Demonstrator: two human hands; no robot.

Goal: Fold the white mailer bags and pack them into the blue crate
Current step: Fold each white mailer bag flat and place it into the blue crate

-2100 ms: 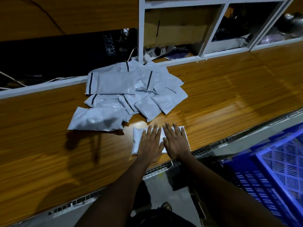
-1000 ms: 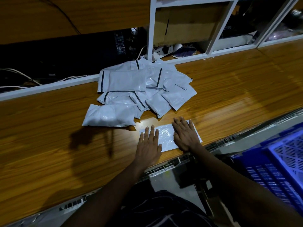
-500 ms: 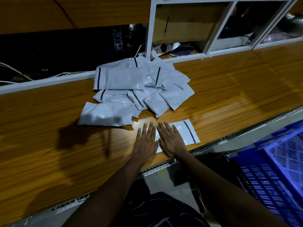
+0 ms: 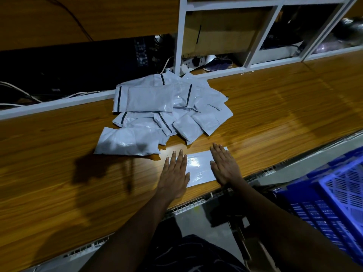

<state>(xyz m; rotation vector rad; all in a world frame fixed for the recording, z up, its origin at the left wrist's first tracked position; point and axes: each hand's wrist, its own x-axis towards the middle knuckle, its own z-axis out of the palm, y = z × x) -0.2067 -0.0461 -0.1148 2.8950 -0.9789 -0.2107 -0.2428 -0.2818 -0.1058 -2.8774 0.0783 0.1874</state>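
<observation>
Pressing bag [image 4: 198,167] flat under left hand [image 4: 173,171] and right hand [image 4: 224,166], fingers straight, hands apart; bag seeming light, limp, slippery; pinching edge beneath right hand advisable.

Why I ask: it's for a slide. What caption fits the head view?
Left hand and right hand press a bag flat on the table; pile behind, crate at right.

Your table [image 4: 275,118] is a long wood-grain top. Towards its far side sits a loose pile of white mailer bags [image 4: 167,110], overlapping one another, several showing a dark strip at one end. Just in front of the pile, near the front edge, a single mailer bag [image 4: 198,167] lies flat under your left hand [image 4: 174,173] and right hand [image 4: 225,165], one on each end.
</observation>
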